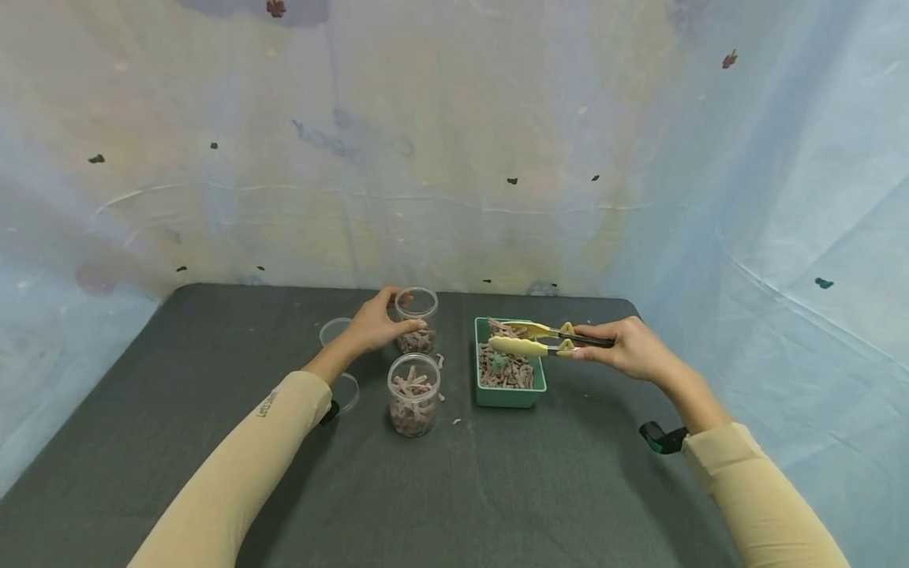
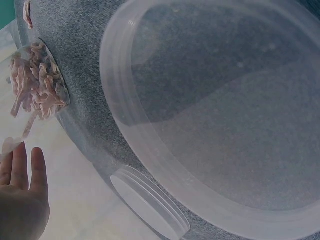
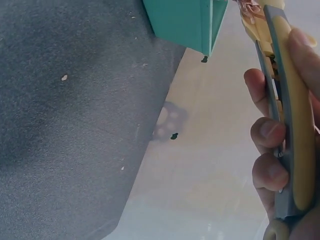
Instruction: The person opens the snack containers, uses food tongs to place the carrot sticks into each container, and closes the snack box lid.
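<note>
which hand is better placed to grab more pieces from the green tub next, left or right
Right, most likely. The right hand holds the yellow tongs with their tips spread over the green tub, while the left hand is farther off, holding the far jar.

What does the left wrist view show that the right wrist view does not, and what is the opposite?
Only the left wrist view: the left hand, a jar, a near lid and a farther lid.
Only the right wrist view: the right hand and the tongs.
Both: the table, the sheet and, apparently, the tub, just a green corner in the left.
</note>
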{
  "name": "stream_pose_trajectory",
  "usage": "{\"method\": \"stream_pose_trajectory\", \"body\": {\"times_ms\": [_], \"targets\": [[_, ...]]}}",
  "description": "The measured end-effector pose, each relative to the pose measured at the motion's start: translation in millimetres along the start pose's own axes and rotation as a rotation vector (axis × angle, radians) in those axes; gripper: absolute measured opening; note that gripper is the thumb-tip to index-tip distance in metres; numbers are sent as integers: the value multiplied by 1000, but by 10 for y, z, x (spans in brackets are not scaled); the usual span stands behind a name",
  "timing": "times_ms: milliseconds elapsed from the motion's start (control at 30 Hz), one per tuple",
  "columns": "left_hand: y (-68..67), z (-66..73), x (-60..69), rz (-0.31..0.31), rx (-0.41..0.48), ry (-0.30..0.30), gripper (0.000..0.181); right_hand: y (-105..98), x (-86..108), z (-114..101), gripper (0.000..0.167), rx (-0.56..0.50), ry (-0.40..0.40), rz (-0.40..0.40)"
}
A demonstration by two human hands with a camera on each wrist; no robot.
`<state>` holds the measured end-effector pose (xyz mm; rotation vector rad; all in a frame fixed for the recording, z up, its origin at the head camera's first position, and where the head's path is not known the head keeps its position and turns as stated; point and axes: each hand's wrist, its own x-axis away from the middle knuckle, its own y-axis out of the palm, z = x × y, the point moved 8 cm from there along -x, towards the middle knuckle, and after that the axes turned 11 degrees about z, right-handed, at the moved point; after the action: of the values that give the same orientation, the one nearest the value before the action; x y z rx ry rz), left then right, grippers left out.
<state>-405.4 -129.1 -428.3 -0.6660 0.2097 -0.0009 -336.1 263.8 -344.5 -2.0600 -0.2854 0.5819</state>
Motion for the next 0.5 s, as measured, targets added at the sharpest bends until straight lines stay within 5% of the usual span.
{"method": "stream_pose_trajectory", "body": {"times_ms": [500], "targets": [[-1, 4, 6, 0, 4, 2, 70, 3, -17, -8, 53, -6, 30, 0]]}}
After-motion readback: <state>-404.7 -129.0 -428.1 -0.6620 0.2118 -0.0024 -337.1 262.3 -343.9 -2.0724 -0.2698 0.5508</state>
